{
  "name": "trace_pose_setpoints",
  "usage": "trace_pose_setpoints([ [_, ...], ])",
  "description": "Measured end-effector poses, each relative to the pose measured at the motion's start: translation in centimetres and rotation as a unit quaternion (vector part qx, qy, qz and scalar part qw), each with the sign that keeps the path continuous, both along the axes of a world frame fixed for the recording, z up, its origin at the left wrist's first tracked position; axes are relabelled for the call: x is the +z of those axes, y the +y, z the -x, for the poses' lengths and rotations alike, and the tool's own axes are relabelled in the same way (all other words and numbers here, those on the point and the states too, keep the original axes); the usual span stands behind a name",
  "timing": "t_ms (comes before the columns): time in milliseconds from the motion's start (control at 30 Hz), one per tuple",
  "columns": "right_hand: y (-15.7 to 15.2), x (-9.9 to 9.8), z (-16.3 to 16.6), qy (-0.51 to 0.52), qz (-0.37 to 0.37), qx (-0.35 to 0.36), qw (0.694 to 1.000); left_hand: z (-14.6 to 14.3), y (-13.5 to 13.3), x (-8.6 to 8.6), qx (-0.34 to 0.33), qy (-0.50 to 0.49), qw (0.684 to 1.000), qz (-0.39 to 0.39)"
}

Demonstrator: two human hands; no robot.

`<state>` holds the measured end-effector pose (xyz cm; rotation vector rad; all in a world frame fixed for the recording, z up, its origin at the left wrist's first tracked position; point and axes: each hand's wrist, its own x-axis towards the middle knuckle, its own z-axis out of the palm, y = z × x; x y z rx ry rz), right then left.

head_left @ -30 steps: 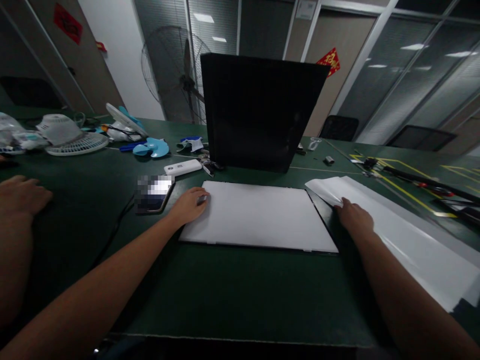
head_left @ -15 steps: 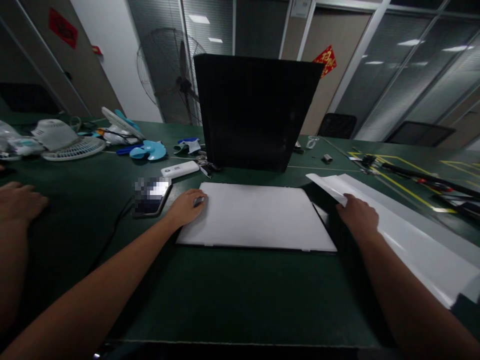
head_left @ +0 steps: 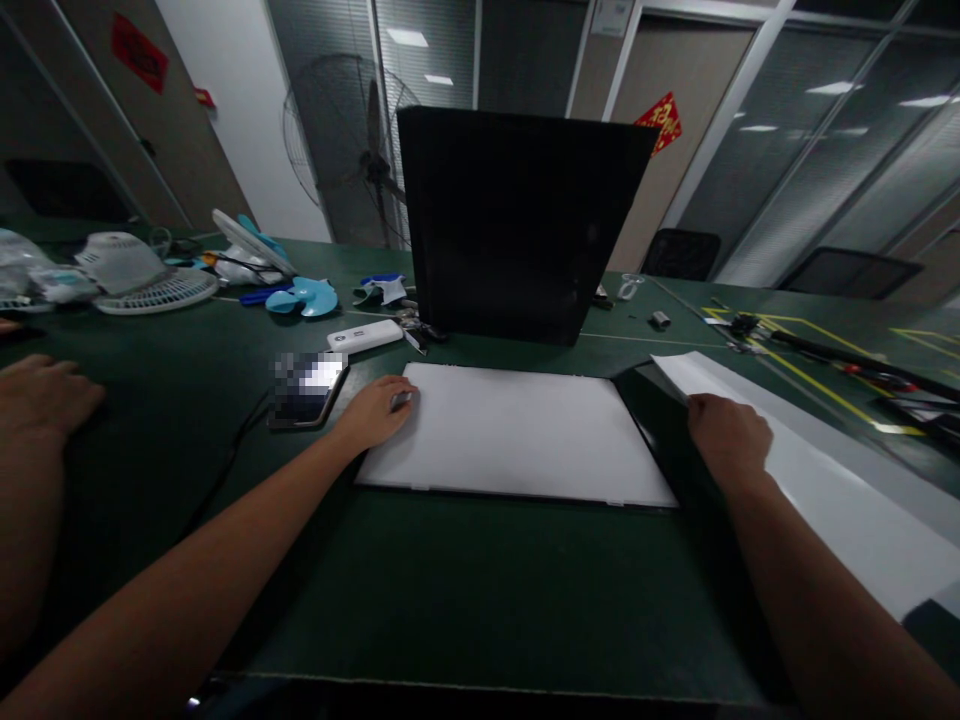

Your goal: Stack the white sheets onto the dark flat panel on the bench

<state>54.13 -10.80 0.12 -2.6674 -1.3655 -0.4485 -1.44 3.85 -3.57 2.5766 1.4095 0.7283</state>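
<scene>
1. One left hand (head_left: 376, 412) touches the white panel (head_left: 517, 435); can't tell its grip.
2. The right hand (head_left: 729, 440) pinches the white sheet (head_left: 847, 480), right of the panel.
3. The sheet looks light, bendy, slippery: best held by edges.

One head-worn view across the desk (head_left: 480, 600)

The camera sits on the person's head, above the desk's near edge, facing forward and down. It sees the left hand (head_left: 375, 412) and right hand (head_left: 727, 437) from above and behind. The near edge crosses the bottom of the frame; the white panel (head_left: 517, 435) lies fairly close, beyond that edge. Farther off, the view takes in the desk's far edge either side of the upright black screen (head_left: 525, 225) and ends at the glass partition (head_left: 442, 120).
</scene>
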Motion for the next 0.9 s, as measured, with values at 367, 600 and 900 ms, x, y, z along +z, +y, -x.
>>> trace_pose_setpoints([
  [367, -2.5, 1.0, 14.1, -0.043, 0.005, 0.359, 0.932, 0.2, 0.0, 0.0, 0.004, -0.019, 1.0, -0.002],
  [600, -4.2, 0.3, 19.2, 0.075, 0.048, 0.617, 0.782, 0.2, -0.1, 0.2, -0.001, -0.023, 1.0, 0.005],
  [900, 0.2, -0.6, 6.3, 0.072, 0.008, 0.175, 0.982, 0.0, 0.1, 0.1, 0.002, -0.012, 1.0, 0.022],
])
